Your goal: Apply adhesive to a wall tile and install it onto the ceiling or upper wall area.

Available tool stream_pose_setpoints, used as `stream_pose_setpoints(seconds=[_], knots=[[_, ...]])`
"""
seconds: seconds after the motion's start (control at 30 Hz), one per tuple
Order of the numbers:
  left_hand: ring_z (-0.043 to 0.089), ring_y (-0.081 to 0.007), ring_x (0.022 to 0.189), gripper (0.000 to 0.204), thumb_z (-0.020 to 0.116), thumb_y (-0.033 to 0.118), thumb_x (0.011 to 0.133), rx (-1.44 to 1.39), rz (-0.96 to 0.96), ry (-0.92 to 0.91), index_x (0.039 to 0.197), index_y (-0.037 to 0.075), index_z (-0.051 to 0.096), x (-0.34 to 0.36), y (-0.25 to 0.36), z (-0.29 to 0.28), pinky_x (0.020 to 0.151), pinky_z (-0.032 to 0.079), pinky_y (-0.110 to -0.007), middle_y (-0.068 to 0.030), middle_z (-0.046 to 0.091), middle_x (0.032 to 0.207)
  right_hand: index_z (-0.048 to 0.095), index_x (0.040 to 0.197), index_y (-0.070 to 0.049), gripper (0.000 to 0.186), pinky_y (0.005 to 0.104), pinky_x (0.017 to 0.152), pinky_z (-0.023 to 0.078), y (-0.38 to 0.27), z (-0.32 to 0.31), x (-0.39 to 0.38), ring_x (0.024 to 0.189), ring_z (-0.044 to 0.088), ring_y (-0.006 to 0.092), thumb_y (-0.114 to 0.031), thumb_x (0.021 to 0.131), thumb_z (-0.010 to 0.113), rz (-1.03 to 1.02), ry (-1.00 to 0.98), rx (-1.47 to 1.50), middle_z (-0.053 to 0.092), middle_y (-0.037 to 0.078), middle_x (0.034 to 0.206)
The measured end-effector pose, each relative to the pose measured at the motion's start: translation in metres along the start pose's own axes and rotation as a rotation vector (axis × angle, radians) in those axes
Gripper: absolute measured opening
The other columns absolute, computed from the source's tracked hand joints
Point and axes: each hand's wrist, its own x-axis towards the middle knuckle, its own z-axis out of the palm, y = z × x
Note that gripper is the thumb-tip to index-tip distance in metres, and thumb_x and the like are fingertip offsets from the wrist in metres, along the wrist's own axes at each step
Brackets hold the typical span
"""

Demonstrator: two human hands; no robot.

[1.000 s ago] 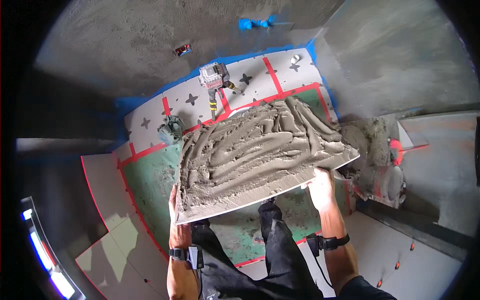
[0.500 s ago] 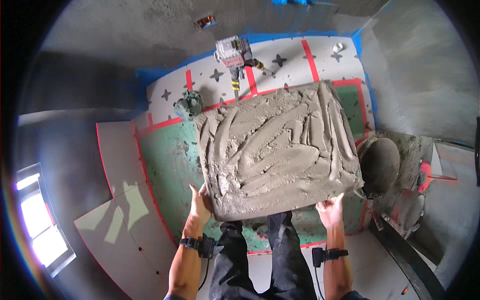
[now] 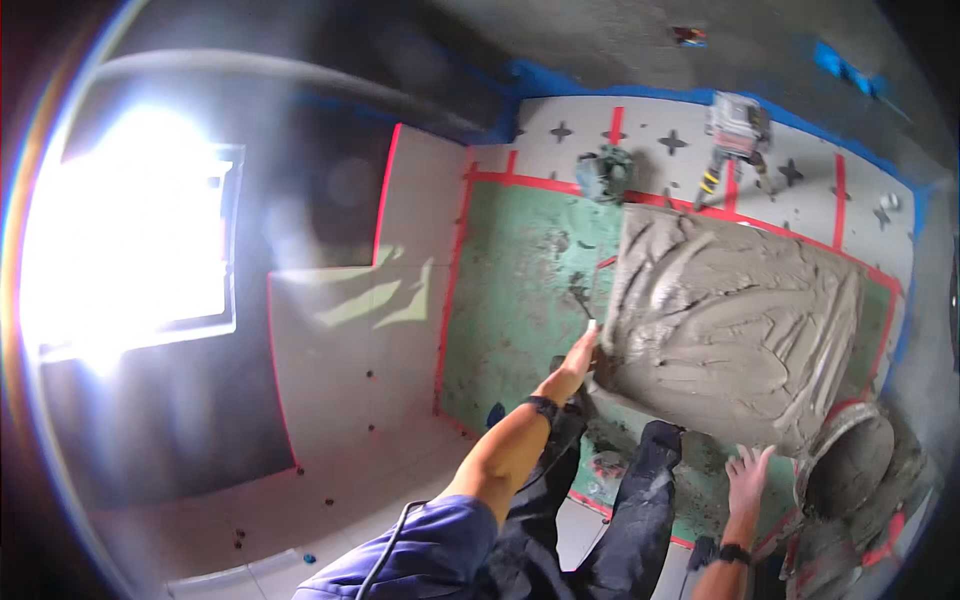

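Mortar-coated slab (image 3: 735, 320) (right hand (image 3: 747, 484) near edge)

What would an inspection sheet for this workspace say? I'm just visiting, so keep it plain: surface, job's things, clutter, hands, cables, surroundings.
Surface: green floor, stained, edged with red tape; pale tiles beyond.
Job's things: slab topped with ridged grey paste; smeared bucket near its right corner.
Clutter: crumpled bundle, boxed device on legs, small white roll.
Hands: left hand beside the slab's left edge, contact or grip unclear; right hand open, fingers spread, holding nothing.
Cables: dark cord over the left sleeve.
Surroundings: grey walls, blue tape, glaring window.
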Motion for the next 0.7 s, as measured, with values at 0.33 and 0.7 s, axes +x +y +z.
stream_pose_setpoints(seconds=[0.33,0.7], knots=[[0.066,-0.0373,0.084,0.035,0.068,0.039,0.082,1.086,0.214,0.177,0.093,0.006,0.069,-0.112,-0.022,-0.058,0.070,0.051,-0.046,-0.0198,0.068,0.087,0.062,0.115,0.003,0.047,0.0472,0.086,0.044,-0.114,-0.219,-0.080,0.103,0.059,0.0412,-0.038,0.097,0.047,-0.439,0.504,-1.756,0.062,0.028,0.109],[0.065,-0.0358,0.081,0.038,0.049,0.036,0.095,1.253,0.262,0.079,0.089,0.005,0.070,-0.191,-0.092,-0.116,0.072,0.048,-0.043,-0.0186,0.069,0.085,0.067,0.108,-0.002,0.056,0.0462,0.091,0.048,-0.060,-0.186,-0.011,0.103,0.063,0.0379,-0.052,0.085,0.058,0.002,0.261,-1.727,0.063,0.022,0.116]])
